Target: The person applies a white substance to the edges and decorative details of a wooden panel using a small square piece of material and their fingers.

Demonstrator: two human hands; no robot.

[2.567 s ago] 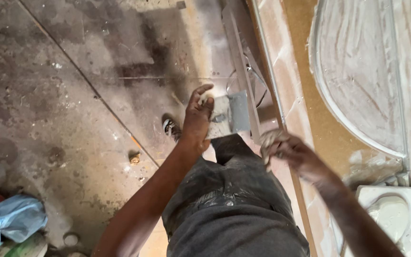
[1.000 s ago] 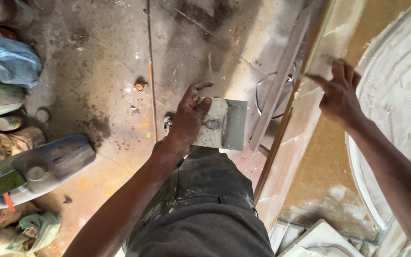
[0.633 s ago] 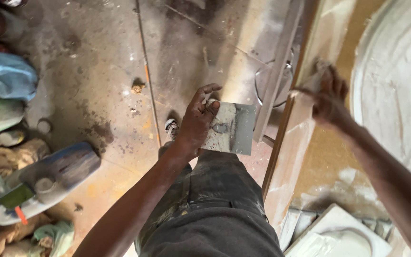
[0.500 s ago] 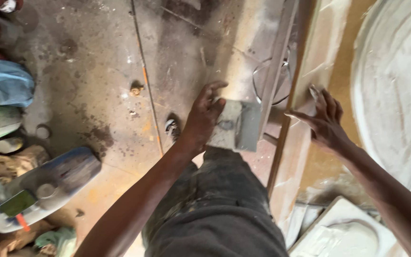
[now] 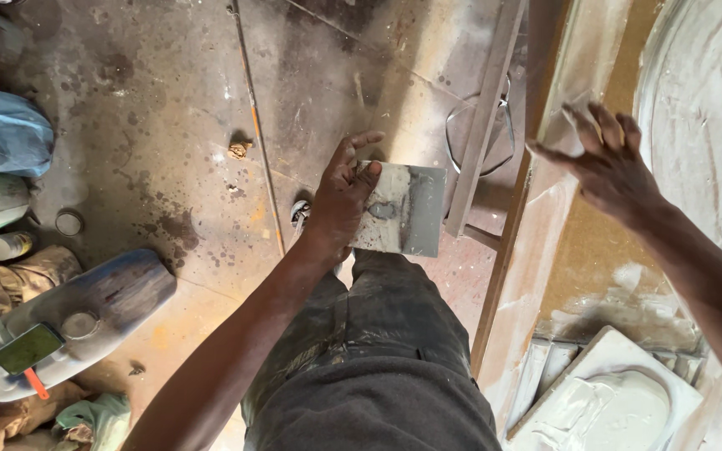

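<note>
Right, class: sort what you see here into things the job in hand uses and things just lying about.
In use:
left hand holding metal scraper blade
right hand at pale board edge
tray of white filler

Lying about:
blue plastic bag
plastic jerrycan
rags
small tin

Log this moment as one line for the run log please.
left hand: grips putty blade | right hand: open, over wooden frame | board of white putty: lower right
</note>
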